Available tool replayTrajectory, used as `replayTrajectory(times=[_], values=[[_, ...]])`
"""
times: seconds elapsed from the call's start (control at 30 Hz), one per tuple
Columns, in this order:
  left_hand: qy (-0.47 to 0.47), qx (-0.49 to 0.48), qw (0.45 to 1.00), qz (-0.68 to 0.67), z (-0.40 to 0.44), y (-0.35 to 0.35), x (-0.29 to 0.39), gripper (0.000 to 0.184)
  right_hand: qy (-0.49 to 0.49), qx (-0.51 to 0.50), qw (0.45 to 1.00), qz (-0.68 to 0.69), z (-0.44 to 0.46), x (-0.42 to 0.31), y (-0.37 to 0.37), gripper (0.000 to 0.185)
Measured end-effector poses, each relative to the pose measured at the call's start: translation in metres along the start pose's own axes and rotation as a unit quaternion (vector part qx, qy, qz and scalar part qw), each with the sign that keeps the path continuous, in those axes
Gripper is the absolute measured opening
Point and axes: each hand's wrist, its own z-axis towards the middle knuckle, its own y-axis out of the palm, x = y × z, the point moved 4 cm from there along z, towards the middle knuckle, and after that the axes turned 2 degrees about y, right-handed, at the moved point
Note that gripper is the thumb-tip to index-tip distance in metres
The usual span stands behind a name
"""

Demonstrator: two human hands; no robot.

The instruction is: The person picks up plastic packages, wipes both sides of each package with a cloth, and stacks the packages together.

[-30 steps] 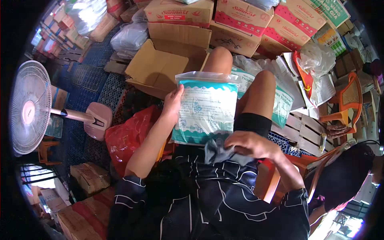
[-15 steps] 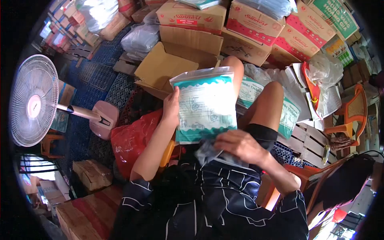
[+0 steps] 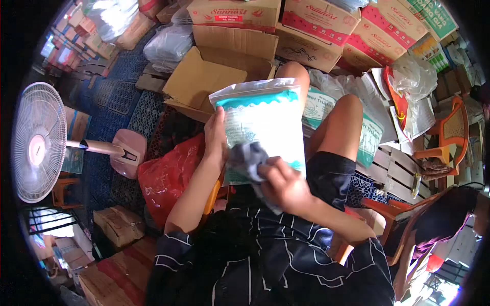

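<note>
A plastic bag (image 3: pixel 275 127) with teal wavy bands and a white middle stands tilted over my lap, its clear top edge away from me. My left hand (image 3: pixel 216 136) grips it by its left side, thumb on the front face. In my right hand (image 3: pixel 287 187) is a bunched dark grey cloth (image 3: pixel 248 159), pressed against the lower left of the bag's printed face. The fingers are curled around the cloth, and part of it hangs down below them. Strong light washes out much of the print.
An open cardboard box (image 3: pixel 204 76) stands ahead, with stacked cartons (image 3: pixel 319 23) behind it. Similar teal bags (image 3: pixel 368 140) lie beyond my knees. To the left are a fan (image 3: pixel 41 143) and a red plastic bag (image 3: pixel 171 176); an orange chair (image 3: pixel 454 130) is on the right.
My right hand has brought the cloth up and left from the bag's bottom edge onto its front face. My left hand still holds the bag. The view has shifted slightly.
</note>
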Motion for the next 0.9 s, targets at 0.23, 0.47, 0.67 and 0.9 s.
replayTrajectory(times=[0.23, 0.47, 0.67, 0.9], values=[[0.023, -0.011, 0.998, -0.059, 0.003, 0.001, 0.0, 0.038, 0.127, 0.077, 0.981, -0.127, 0.014, 0.064, -0.019, 0.037], [-0.012, 0.018, 0.999, -0.049, 0.007, 0.002, -0.003, 0.042, 0.154, 0.157, 0.951, -0.217, 0.022, 0.063, -0.07, 0.038], [-0.018, -0.089, 0.995, -0.05, 0.011, 0.0, -0.008, 0.047, 0.054, -0.057, 0.997, 0.012, 0.021, -0.007, 0.023, 0.038], [-0.123, -0.029, 0.984, -0.129, -0.002, 0.011, -0.001, 0.045, 0.178, 0.098, 0.973, -0.109, 0.022, 0.055, -0.014, 0.035]])
